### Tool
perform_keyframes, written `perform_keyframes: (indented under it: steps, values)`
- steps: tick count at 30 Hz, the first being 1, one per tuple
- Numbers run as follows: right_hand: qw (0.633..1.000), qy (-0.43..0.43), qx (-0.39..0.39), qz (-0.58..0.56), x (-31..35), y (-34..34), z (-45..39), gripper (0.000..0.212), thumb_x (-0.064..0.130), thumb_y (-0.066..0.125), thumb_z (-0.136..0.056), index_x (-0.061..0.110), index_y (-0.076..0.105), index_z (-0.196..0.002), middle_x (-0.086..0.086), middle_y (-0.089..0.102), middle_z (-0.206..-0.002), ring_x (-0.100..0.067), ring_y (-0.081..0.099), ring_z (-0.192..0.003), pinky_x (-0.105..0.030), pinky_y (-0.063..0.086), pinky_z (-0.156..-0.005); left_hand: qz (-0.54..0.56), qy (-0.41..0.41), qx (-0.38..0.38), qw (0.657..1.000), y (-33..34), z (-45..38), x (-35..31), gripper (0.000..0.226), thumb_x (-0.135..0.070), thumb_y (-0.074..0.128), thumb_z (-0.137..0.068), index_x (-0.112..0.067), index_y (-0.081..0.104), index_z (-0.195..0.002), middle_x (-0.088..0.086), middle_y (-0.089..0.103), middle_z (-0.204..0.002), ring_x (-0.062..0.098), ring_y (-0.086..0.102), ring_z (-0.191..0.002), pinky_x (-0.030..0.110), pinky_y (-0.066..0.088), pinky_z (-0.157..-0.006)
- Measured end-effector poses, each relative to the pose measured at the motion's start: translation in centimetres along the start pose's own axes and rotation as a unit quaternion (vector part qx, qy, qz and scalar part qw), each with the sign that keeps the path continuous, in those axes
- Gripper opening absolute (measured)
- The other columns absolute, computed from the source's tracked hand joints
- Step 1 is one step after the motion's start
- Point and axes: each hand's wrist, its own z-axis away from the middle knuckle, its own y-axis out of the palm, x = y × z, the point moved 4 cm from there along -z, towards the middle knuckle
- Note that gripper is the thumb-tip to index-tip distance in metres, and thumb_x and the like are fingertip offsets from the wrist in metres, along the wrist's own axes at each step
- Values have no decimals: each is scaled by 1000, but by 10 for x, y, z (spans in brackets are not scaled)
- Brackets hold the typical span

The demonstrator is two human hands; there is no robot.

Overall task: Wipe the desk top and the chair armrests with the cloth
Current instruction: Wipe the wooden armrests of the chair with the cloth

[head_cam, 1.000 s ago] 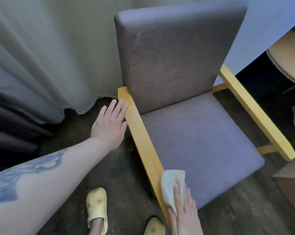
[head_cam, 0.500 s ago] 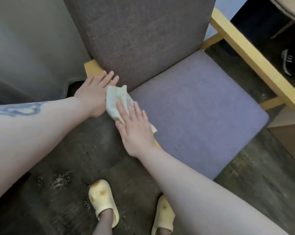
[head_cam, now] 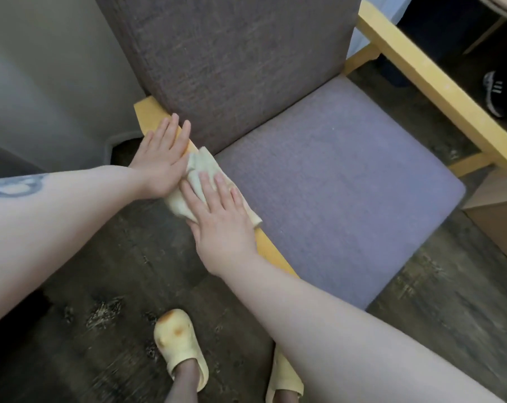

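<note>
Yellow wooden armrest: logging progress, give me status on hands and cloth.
Right hand flat, pressing pale cream cloth onto near yellow wooden armrest. Left hand flat on armrest just beyond, touching cloth. Nothing in the way.

The cloth (head_cam: 201,170) is soft, pale, matt fabric, crumpled into folds. It lies on the near armrest (head_cam: 150,117), which looks like wood painted matt yellow and smooth; the far armrest (head_cam: 438,82) has the same finish. The chair's seat (head_cam: 333,181) and backrest (head_cam: 240,59) are coarse woven upholstery. The floor (head_cam: 115,257) is dark, scuffed, wood-grained planking.
</note>
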Motion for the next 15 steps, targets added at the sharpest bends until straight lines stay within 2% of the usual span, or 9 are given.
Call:
perform_keyframes:
  steps: [3, 8, 10, 13, 15]
  values:
    - [999, -12, -4, 32, 1, -7, -31, 57, 35, 33, -101, 28, 10, -153, -2, 3, -162, -24, -4, -147, -41, 2, -119, 21, 19, -12, 1000, -11, 0, 8, 53, -25, 10, -99, -13, 0, -150, 4, -4, -160, 19, -6, -146, 36, 2, -116]
    - [998, -56, 4, -13, -25, -4, 50, 58, 29, 44, -98, 27, 22, -151, -2, 15, -160, -24, 6, -148, -43, 10, -119, 11, 15, -43, 999, -11, 12, 12, 57, -40, 10, -98, -17, 1, -150, 1, -4, -159, 16, -6, -146, 34, 1, -116]
    - [998, -55, 19, -12, -38, 1, 71, 57, 31, 43, -99, 28, 20, -151, -1, 14, -160, -23, 7, -148, -45, 12, -119, 16, 26, -40, 999, -14, 12, 14, 58, -41, 8, -98, -18, 1, -150, 0, -4, -159, 15, -5, -146, 34, 1, -117]
    - [998, -47, 25, -16, -34, 0, 51, 56, 34, 42, -100, 29, 19, -151, -2, 13, -160, -24, 7, -148, -45, 11, -119, 2, 55, -27, 998, -21, 10, 23, 59, -42, 8, -97, -17, 2, -150, 0, -2, -159, 14, -4, -145, 33, 0, -117]
    - [998, -51, 15, -13, -19, -4, 11, 57, 35, 39, -100, 28, 16, -152, -2, 9, -161, -24, 2, -148, -43, 5, -120, -11, 71, -18, 997, -24, 10, 27, 59, -42, 8, -97, -18, 1, -150, -2, -2, -159, 12, -4, -145, 31, -1, -116]
